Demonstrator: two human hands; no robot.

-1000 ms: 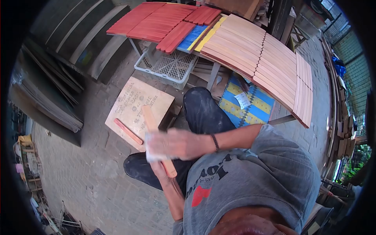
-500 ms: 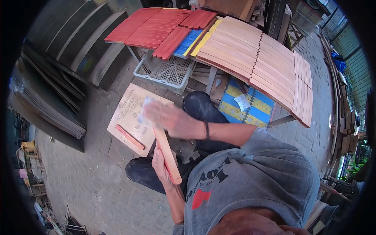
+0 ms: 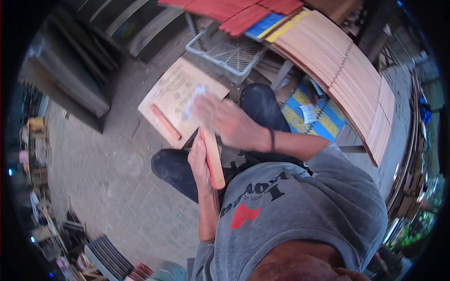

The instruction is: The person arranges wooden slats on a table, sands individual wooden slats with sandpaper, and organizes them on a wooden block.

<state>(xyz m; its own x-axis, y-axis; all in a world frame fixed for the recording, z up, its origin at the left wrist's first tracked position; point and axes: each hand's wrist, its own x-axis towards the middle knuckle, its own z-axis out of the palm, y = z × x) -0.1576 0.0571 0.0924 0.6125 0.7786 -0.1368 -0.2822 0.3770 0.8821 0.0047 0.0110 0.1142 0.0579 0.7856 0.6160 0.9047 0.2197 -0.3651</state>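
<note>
A pale wooden slat with red-stained edges (image 3: 213,161) slants over my lap. My left hand (image 3: 199,159) is wrapped round its side near the middle. My right hand (image 3: 232,119), with a dark band at the wrist, is blurred by motion at the slat's upper end. It presses on a whitish crumpled pad (image 3: 197,99), perhaps cloth or paper, and partly hides that end. A red-edged slat (image 3: 165,122) lies on a light board with writing (image 3: 176,77), just beyond my knees.
A long table ahead carries rows of red slats (image 3: 243,18) and bare wooden slats (image 3: 328,56). Below it stand a white plastic crate (image 3: 225,56) and a blue-and-yellow panel (image 3: 297,100). Dark sheets (image 3: 70,79) lean at the left.
The view has shifted, so the table appears further right and higher. My right hand has moved with the pad from the slat's middle to its upper end. My left hand keeps its hold.
</note>
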